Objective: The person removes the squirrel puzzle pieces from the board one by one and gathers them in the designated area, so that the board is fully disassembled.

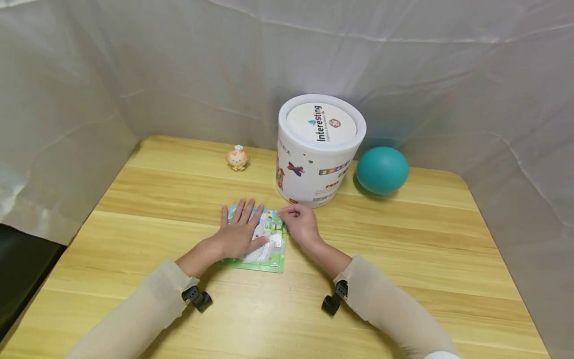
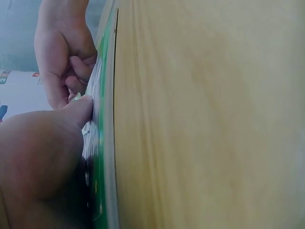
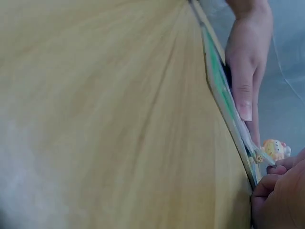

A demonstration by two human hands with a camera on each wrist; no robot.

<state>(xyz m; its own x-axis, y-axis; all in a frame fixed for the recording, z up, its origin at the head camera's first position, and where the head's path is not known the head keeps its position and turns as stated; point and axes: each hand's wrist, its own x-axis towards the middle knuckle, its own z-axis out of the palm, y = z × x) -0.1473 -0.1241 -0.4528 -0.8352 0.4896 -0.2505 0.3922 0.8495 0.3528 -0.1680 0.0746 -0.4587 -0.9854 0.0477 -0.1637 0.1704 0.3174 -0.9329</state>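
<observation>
A flat jigsaw puzzle [image 1: 264, 258] with a green border and a pale animal picture lies on the table. My left hand [image 1: 235, 240] rests palm down across its left side, fingers spread and thumb on the picture. At the puzzle's upper right corner, my right hand [image 1: 302, 227] has its fingers curled, thumb and forefinger together. The right wrist view shows a thin puzzle piece [image 3: 267, 159] tilted up from the board, pinched in those fingertips. Part of the picture is hidden under the left hand.
A large white bucket [image 1: 314, 164] with a lid stands just behind the right hand. Right of it sits a teal ball [image 1: 382, 170]. A small orange figurine [image 1: 237, 158] stands near the table's back edge. Grey curtain [image 1: 202, 65] surrounds the wooden table [image 1: 403, 259].
</observation>
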